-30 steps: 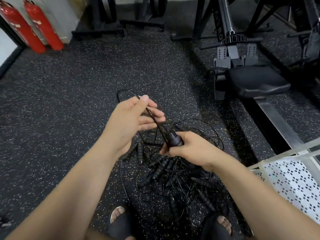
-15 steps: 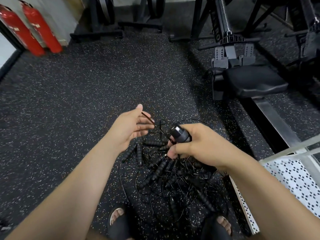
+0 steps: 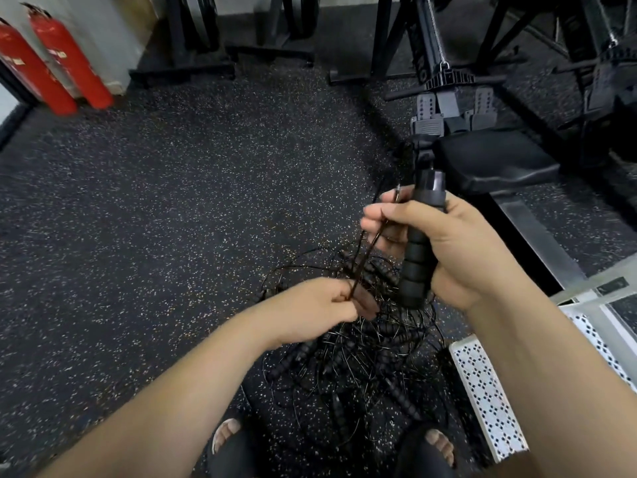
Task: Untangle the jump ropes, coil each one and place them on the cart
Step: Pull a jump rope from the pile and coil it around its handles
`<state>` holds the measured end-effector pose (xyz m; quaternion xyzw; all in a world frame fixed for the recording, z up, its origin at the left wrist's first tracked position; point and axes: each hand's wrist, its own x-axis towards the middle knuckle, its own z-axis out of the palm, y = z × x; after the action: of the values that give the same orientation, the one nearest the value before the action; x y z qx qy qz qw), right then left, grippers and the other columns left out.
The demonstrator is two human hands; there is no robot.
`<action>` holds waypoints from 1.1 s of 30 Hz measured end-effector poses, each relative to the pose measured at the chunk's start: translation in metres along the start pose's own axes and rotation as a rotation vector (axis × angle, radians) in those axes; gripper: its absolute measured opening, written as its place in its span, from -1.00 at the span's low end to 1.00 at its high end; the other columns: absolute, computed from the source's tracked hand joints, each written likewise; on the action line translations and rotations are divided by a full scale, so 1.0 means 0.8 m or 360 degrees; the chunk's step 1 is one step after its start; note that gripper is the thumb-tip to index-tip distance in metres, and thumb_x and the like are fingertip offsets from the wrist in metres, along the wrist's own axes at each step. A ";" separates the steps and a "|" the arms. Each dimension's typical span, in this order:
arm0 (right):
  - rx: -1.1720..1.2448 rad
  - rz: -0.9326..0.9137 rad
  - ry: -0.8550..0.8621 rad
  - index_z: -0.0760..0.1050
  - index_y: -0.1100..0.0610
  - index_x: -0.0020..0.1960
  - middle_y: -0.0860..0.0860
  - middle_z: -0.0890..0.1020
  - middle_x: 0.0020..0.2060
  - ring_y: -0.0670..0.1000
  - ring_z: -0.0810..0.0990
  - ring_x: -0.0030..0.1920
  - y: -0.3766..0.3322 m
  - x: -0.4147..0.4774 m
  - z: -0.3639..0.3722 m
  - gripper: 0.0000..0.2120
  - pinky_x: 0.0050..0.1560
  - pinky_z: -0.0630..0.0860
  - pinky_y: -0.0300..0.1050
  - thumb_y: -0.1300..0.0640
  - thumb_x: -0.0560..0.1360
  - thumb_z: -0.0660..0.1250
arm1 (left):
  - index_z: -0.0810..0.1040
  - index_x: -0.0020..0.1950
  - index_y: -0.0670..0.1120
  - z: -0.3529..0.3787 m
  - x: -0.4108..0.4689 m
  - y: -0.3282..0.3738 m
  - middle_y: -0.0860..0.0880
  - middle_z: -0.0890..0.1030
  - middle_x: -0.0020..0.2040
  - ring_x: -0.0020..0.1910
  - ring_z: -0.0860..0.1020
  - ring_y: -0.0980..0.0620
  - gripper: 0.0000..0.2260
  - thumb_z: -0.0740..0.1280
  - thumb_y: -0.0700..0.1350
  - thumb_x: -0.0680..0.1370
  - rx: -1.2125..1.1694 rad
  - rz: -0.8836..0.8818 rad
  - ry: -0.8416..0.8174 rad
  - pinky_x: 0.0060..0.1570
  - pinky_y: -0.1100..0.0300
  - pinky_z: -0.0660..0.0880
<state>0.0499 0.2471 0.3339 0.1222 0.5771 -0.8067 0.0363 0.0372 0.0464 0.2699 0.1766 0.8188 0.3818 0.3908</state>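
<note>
A tangled heap of black jump ropes [image 3: 358, 353] with several ribbed handles lies on the speckled floor between my feet. My right hand [image 3: 458, 246] grips one black ribbed handle [image 3: 418, 257] upright above the heap, and its fingers also pinch a loop of thin black cord [image 3: 374, 241]. That cord runs down to my left hand [image 3: 320, 310], which pinches it just over the pile. The white perforated cart [image 3: 489, 398] stands at the lower right, beside my right forearm.
A black rowing machine with a padded seat [image 3: 496, 160] stands right of the heap. Two red fire extinguishers [image 3: 55, 70] lean at the far left wall. Dark rack frames [image 3: 193, 67] line the back. Open speckled floor [image 3: 172, 219] stretches to the left.
My right hand has lifted the handle up and to the right, turning it upright. My left hand dropped from an open pose and now pinches the cord near the pile.
</note>
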 end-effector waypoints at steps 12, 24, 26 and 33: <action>0.0213 0.0228 -0.0002 0.55 0.24 0.31 0.29 0.74 0.17 0.20 0.77 0.11 0.051 0.037 -0.011 -0.72 0.03 0.73 0.00 0.24 0.62 0.44 | 0.62 0.08 0.13 -0.018 -0.019 0.013 0.14 0.77 -0.11 0.01 0.68 -0.25 -0.75 0.16 0.03 0.79 0.0077 0.0176 0.0289 0.19 -0.27 0.59; -0.0742 0.0618 -0.0699 0.62 0.28 0.25 0.12 0.79 0.13 0.13 0.71 0.31 0.095 0.024 0.020 -0.71 0.52 0.47 0.28 0.40 0.54 0.40 | 0.59 0.12 -0.17 -0.061 -0.022 0.006 -0.06 0.59 -0.30 -0.19 0.53 -0.10 -0.75 0.14 -0.13 0.79 -0.1018 0.0392 0.0926 -0.17 0.08 0.43; -0.0917 0.0495 -0.0652 0.69 0.16 0.13 0.05 0.80 0.07 0.06 0.73 0.25 0.094 0.021 0.024 -0.79 0.50 0.47 0.15 0.31 0.51 0.50 | 0.59 0.12 -0.16 -0.066 -0.017 -0.002 -0.07 0.60 -0.27 -0.17 0.56 -0.09 -0.74 0.12 -0.15 0.79 -0.1118 0.0388 0.1012 -0.17 0.08 0.42; -0.0824 0.0273 -0.0603 0.59 0.35 0.08 0.22 0.78 0.00 0.19 0.79 0.10 0.076 0.016 0.026 -0.78 0.25 0.66 0.15 0.38 0.50 0.56 | 0.63 0.14 -0.15 -0.075 -0.003 -0.023 -0.07 0.67 -0.14 -0.10 0.68 -0.03 -0.71 0.18 -0.02 0.79 -0.1299 0.0248 0.1200 -0.13 0.09 0.48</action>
<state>0.0467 0.2084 0.2808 0.0048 0.7336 -0.6355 0.2405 -0.0076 0.0035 0.2814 -0.0778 0.6723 0.7320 0.0784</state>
